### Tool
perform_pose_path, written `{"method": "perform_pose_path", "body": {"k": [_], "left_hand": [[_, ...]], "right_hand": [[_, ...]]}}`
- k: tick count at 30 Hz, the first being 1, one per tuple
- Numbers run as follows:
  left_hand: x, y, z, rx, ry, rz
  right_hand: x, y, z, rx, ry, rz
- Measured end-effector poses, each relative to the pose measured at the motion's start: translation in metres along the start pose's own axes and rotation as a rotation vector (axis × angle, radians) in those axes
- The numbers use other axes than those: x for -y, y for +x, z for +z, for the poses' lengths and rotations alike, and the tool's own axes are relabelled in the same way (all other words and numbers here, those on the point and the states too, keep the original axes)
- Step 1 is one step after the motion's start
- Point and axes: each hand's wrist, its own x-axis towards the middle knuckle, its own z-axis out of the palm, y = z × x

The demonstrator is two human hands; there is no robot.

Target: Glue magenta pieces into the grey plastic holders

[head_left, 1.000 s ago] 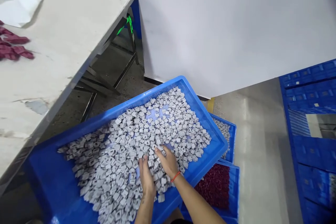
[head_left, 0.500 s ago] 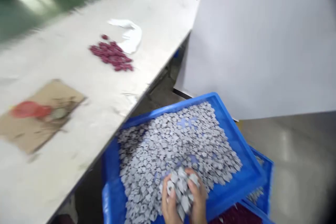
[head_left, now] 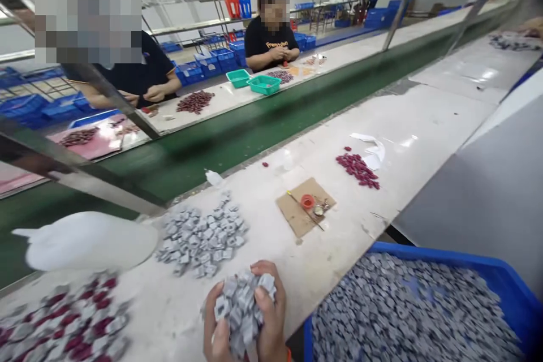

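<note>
Cupped together over the near edge of the white table, my left hand (head_left: 215, 322) and my right hand (head_left: 271, 311) hold a heap of small grey pieces (head_left: 242, 302) between them. Just beyond them lies a loose pile of similar grey pieces (head_left: 203, 237) on the table (head_left: 331, 260). To the lower right, a blue tray (head_left: 458, 257) is filled with many more grey pieces (head_left: 407, 305). Mixed grey and dark red pieces (head_left: 72, 317) are spread at the lower left.
A white bottle (head_left: 91, 240) lies at the left. Cardboard (head_left: 297, 218) carries a red cup (head_left: 307, 201) and a thin stick. Dark red pieces (head_left: 358, 169) are beyond. Across the green belt (head_left: 220, 130), two people sit working. Slanted metal posts cross the left side.
Both hands have moved from over the blue tray to the table, still holding the grey heap. The view has swung left and up, showing the belt and people.
</note>
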Motion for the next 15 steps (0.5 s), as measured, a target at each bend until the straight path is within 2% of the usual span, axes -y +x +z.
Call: {"method": "perform_pose_path", "body": {"k": [3,6,11,13,15], "left_hand": [[0.02,0.056,-0.018,-0.042,0.07,0.223],[0.034,0.088,-0.026,-0.006,0.175,0.383],[0.046,0.116,-0.038,0.045,0.347,0.484],[0.05,0.121,-0.047,0.078,0.394,0.489],[0.051,0.122,-0.057,0.112,0.39,0.484]], "right_hand": [[-0.027,0.009,0.046,-0.02,-0.088,-0.02],[-0.049,0.01,0.069,-0.05,-0.212,-0.05],[-0.07,0.02,0.088,-0.106,-0.547,-0.214],[-0.072,0.027,0.094,-0.137,-0.685,-0.298],[-0.07,0.032,0.096,-0.11,-0.82,-0.356]]}}
